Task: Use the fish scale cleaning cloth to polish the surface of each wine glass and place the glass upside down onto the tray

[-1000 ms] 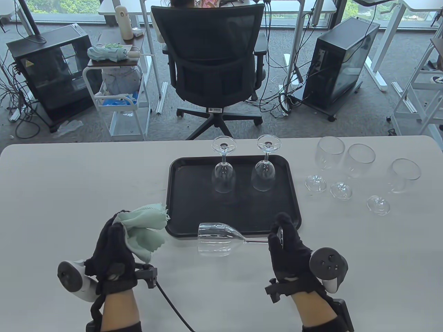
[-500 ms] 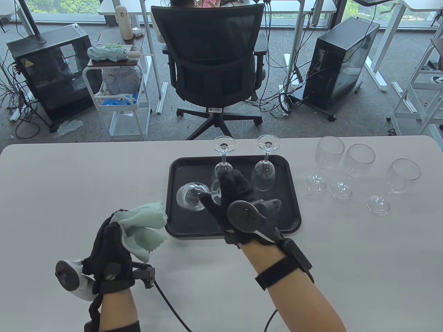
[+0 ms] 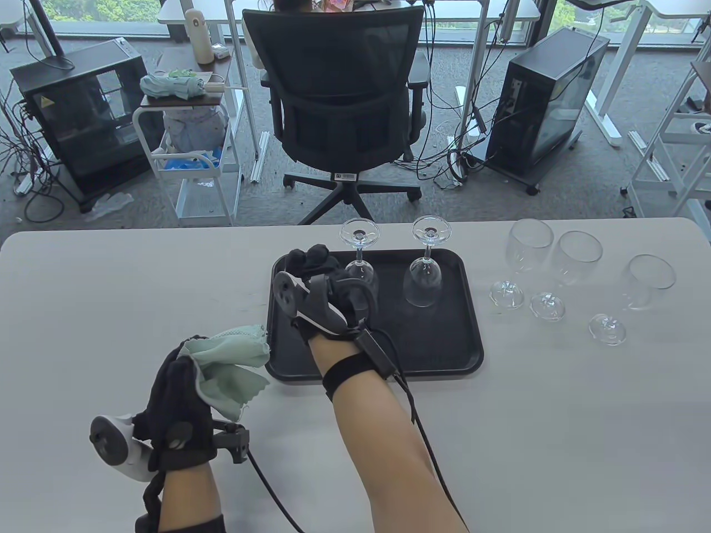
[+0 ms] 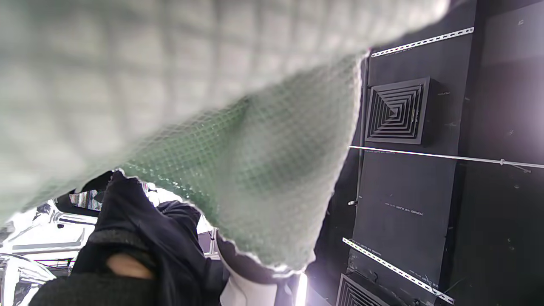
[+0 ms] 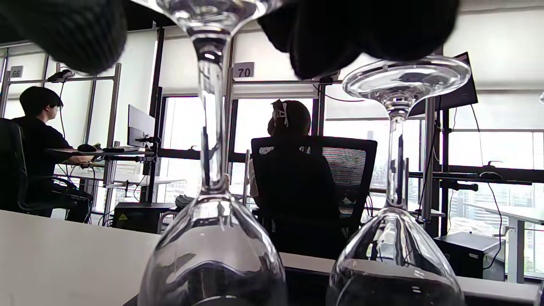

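Note:
My right hand (image 3: 314, 266) reaches over the far left part of the black tray (image 3: 444, 344). In the right wrist view its fingers (image 5: 361, 29) grip the foot of a wine glass (image 5: 212, 170) that hangs bowl down; in the table view the hand hides this glass. Whether its rim touches the tray cannot be told. Two glasses stand upside down on the tray, one (image 3: 359, 266) right beside my hand and one (image 3: 425, 266) further right. My left hand (image 3: 183, 388) holds the pale green cloth (image 3: 233, 361) bunched up near the tray's front left corner.
Three upright wine glasses (image 3: 577, 255) stand on the table right of the tray. A cable trails from my right wrist across the tray's front edge. An office chair (image 3: 339, 100) stands behind the table's far edge.
My right hand carried the glass from the table's front onto the tray, turned it bowl down and moved it to the far left. The left hand with the cloth stayed put.

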`<state>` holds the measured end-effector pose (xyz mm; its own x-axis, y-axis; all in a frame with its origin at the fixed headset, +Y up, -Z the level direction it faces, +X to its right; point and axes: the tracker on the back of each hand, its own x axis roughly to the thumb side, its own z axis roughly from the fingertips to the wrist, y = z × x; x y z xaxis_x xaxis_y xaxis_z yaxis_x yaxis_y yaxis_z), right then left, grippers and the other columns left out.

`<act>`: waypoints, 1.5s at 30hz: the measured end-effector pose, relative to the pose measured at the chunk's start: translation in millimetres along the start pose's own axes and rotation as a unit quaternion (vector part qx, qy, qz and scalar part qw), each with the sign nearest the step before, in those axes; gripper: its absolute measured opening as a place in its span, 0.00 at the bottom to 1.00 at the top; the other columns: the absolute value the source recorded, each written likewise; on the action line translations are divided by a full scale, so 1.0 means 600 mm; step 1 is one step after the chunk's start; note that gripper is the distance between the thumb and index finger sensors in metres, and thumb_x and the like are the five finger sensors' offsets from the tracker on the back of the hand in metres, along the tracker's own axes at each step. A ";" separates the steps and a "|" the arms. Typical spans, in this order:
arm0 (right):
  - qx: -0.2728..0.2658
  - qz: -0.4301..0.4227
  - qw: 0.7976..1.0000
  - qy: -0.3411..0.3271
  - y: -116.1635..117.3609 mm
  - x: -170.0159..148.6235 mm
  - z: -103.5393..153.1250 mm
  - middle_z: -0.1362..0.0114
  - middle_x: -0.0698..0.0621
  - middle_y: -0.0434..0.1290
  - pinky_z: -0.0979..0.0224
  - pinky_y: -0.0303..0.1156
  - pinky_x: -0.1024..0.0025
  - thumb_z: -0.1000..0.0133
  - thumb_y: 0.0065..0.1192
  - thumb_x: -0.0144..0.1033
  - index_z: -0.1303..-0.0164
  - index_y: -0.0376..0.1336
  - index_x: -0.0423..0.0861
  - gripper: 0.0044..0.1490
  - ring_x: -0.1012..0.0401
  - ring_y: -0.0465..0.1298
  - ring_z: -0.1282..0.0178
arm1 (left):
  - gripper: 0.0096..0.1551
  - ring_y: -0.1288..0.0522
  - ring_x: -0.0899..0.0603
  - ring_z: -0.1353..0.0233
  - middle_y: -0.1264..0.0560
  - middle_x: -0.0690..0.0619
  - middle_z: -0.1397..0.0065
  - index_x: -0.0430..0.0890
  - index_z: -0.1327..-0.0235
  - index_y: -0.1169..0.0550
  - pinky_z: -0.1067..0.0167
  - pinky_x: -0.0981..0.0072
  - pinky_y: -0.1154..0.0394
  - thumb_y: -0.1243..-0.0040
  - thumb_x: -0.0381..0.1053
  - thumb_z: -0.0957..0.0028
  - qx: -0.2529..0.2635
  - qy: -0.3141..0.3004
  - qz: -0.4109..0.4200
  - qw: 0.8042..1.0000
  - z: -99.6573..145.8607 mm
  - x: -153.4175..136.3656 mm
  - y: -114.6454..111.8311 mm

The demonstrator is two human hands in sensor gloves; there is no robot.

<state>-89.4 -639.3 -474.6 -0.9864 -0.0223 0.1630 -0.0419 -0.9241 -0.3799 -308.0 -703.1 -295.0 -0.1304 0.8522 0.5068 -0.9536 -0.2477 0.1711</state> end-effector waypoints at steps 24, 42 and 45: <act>0.058 -0.232 0.970 -0.030 -0.088 -0.214 0.161 0.18 0.42 0.59 0.37 0.76 0.49 0.46 0.60 0.70 0.22 0.55 0.54 0.47 0.43 0.73 0.31 | 0.27 0.27 0.34 0.28 0.28 0.44 0.25 0.45 0.35 0.23 0.35 0.35 0.26 0.47 0.62 0.36 -0.012 0.010 0.014 1.000 -0.005 -0.012 -0.014; 0.031 -0.368 0.749 0.550 0.100 -0.822 0.386 0.15 0.40 0.36 0.23 0.48 0.38 0.50 0.69 0.70 0.20 0.34 0.50 0.67 0.38 0.40 0.19 | 0.28 0.28 0.33 0.26 0.28 0.44 0.24 0.44 0.34 0.23 0.33 0.34 0.27 0.48 0.61 0.36 -0.024 -0.004 0.008 1.000 0.004 -0.009 -0.039; 0.016 -0.371 0.742 0.558 0.114 -0.845 0.370 0.15 0.41 0.37 0.23 0.44 0.39 0.50 0.70 0.69 0.19 0.35 0.51 0.66 0.39 0.38 0.19 | 0.28 0.29 0.33 0.26 0.28 0.44 0.24 0.45 0.33 0.24 0.33 0.34 0.28 0.49 0.61 0.36 -0.024 -0.003 0.007 1.000 0.004 -0.009 -0.038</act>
<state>442.9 -776.1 -381.0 -0.2122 0.8107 -0.5456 -0.6541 -0.5326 -0.5371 -284.9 -702.9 -299.6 -0.1417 0.8456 0.5147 -0.9638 -0.2365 0.1232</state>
